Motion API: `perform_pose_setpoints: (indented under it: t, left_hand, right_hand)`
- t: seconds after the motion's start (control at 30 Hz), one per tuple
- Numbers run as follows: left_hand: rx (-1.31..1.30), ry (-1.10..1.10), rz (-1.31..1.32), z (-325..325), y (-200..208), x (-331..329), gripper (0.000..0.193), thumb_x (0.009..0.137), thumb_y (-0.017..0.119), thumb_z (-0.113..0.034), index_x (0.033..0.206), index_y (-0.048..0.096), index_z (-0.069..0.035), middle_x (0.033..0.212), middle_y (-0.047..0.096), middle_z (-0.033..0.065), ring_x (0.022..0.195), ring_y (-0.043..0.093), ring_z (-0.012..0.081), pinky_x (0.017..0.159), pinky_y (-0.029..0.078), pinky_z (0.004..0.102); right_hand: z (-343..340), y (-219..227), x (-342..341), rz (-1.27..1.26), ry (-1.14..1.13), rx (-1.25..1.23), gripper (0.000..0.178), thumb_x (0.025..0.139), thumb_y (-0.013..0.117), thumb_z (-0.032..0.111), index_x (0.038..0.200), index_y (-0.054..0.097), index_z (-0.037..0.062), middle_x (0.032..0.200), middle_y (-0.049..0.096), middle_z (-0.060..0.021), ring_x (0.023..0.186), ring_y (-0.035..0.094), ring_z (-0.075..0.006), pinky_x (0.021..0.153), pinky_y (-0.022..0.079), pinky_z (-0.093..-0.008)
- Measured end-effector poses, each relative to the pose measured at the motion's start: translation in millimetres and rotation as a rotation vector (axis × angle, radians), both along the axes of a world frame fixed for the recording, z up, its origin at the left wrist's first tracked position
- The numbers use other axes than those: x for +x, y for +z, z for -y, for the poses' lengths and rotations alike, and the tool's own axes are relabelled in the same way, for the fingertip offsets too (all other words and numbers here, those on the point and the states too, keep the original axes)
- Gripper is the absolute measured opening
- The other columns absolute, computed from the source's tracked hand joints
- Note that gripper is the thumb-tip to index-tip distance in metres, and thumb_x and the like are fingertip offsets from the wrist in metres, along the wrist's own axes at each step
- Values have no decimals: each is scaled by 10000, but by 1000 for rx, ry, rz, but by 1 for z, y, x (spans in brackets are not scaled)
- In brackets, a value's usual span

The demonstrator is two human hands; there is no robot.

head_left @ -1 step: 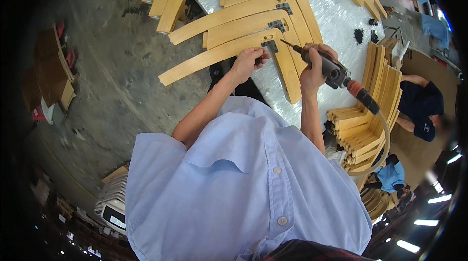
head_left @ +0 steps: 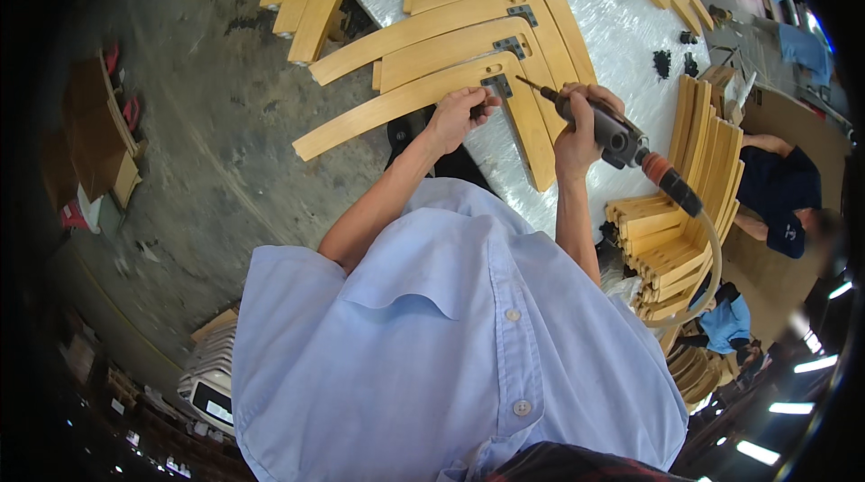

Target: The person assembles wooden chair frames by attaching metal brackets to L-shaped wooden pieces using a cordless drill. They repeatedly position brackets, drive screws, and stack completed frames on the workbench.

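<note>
My right hand [head_left: 579, 141] is wrapped round a dark air screwdriver [head_left: 622, 138], its thin bit pointing up and left. The bit's tip is just right of a dark metal corner bracket [head_left: 496, 86], apart from it. That bracket lies at the inner corner of the nearest L-shaped wooden frame [head_left: 387, 113]. Below the bracket, my left hand [head_left: 456, 120] is closed with fingers curled; something small and dark shows at them, too hidden to name. Behind, several similar frames [head_left: 432, 37] lie overlapped, each with a bracket [head_left: 523, 14] at its corner.
The frames rest on a table [head_left: 622, 50] wrapped in shiny film. Small dark piles [head_left: 662, 63] lie at its right. A hose [head_left: 718, 257] trails from the screwdriver past stacked wooden parts [head_left: 698, 158]. More wooden pieces [head_left: 315, 0] stand at the far left. A co-worker [head_left: 782, 189] is at right.
</note>
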State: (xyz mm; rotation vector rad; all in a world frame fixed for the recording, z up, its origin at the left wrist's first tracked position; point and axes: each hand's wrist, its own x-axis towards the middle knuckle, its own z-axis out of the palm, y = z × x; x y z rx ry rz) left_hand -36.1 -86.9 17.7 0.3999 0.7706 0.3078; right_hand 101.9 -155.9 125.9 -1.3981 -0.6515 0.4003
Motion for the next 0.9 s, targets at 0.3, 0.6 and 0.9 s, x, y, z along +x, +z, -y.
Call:
perform_pose_setpoints:
  t: [0.3,0.6,0.9]
  left_hand:
    - [-209,32,198,3,-18,37,190,1008,466,-157,1064,573,-11,929,566,43,778,537,90,681,480,199]
    - [-225,-62,198,9,-21,38,229,992,511,-151,1154,568,1,905,570,17,747,511,76,673,466,196]
    - [-169,-101,185,10,-18,41,154,973,564,-169,1040,591,-33,878,593,14,747,531,74,691,475,194]
  right_hand:
    - [30,10,-10,-123,-12,132,263,822,574,-40,1051,471,41,806,583,-96,824,604,-246,869,467,-428]
    - [43,11,1,-172,-93,185,259,825,573,-34,1057,479,34,801,587,-110,815,603,-248,870,465,-434]
    - [47,6,8,-209,-127,198,252,813,551,-37,1049,488,25,791,595,-128,821,606,-264,873,461,-434]
